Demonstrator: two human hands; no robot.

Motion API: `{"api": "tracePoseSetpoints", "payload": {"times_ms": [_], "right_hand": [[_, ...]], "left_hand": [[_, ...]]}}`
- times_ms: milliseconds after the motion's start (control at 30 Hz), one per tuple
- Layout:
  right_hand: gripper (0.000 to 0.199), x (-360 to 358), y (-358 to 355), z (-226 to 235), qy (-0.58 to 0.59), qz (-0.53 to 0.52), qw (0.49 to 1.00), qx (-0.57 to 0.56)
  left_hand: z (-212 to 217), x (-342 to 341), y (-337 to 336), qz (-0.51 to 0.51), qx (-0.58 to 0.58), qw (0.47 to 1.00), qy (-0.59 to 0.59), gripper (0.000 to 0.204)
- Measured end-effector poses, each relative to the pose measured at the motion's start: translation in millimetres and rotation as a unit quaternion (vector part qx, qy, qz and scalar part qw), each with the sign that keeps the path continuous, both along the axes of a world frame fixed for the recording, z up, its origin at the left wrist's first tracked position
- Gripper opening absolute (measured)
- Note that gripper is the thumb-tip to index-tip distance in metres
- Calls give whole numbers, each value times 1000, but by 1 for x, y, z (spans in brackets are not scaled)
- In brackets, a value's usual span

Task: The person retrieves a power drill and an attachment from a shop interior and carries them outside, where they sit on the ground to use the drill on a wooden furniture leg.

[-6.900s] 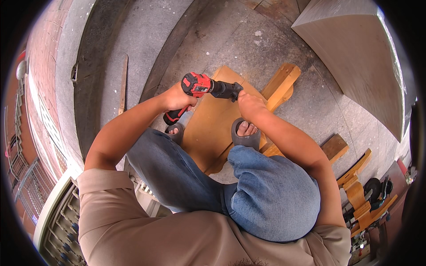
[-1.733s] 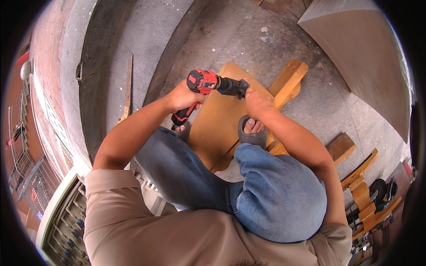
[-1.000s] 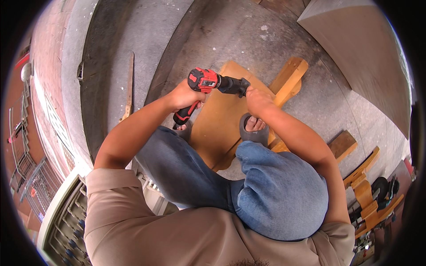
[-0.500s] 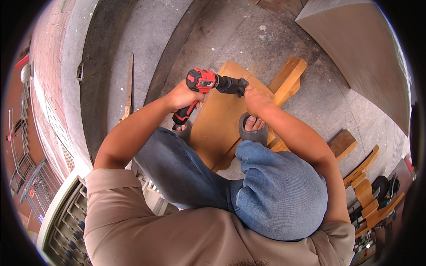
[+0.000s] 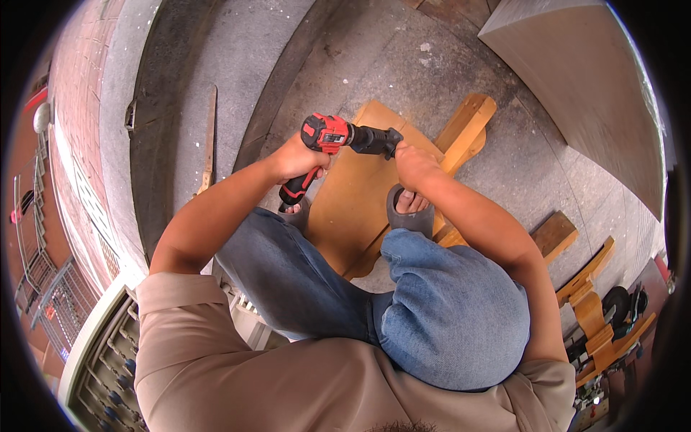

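My left hand (image 5: 296,160) is wrapped around the grip of a red and black cordless drill (image 5: 332,134). A black attachment (image 5: 371,140) is fitted to its front and points to the right. At the attachment's flared end, my right hand (image 5: 417,167) is closed, its fingers curled up against it; whatever lies inside those fingers is hidden. Below the tool, a yellow-brown wooden board (image 5: 345,194) lies on the ground between my sandalled feet. A wooden beam (image 5: 466,131) sticks out past the board's right side.
A long narrow strip with a wooden end (image 5: 211,137) lies on the step to the left. On the right are a wood block (image 5: 554,236) and curved wooden pieces (image 5: 594,324). A large grey panel (image 5: 583,86) stands at the far right. Metal racks (image 5: 65,309) show at the left edge.
Almost nothing differs. My right hand sits very slightly further left at the attachment's end, and the drill stays where it was in my left hand.
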State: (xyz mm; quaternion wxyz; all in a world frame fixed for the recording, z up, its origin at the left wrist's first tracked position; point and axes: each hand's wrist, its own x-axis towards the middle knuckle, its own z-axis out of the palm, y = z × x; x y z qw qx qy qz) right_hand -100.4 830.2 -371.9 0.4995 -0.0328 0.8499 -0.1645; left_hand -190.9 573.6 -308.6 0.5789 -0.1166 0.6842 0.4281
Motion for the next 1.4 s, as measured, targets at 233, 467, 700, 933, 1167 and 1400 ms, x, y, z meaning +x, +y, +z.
{"api": "tracePoseSetpoints", "payload": {"times_ms": [233, 467, 700, 933, 1167, 1400], "right_hand": [[35, -4, 1, -2, -16, -4, 1000, -1], [36, -6, 2, 3, -14, -5, 1000, -8], [37, -4, 2, -3, -16, 1, 1000, -3], [38, -5, 2, -2, -18, -7, 1000, -5], [36, -5, 2, -1, -19, -3, 1000, -8], [37, -3, 2, -3, -10, -12, 1000, -10]], "left_hand": [[-2, -5, 2, 3, -19, 1000, -16, 20], [1, -5, 2, 2, -15, 1000, -11, 21], [0, -5, 2, -1, -11, 1000, -10, 19], [-6, -5, -2, -11, -9, 1000, -12, 22], [2, -5, 0, -5, -3, 1000, -21, 28], [-2, -6, -1, -9, 5, 1000, -19, 26]]}}
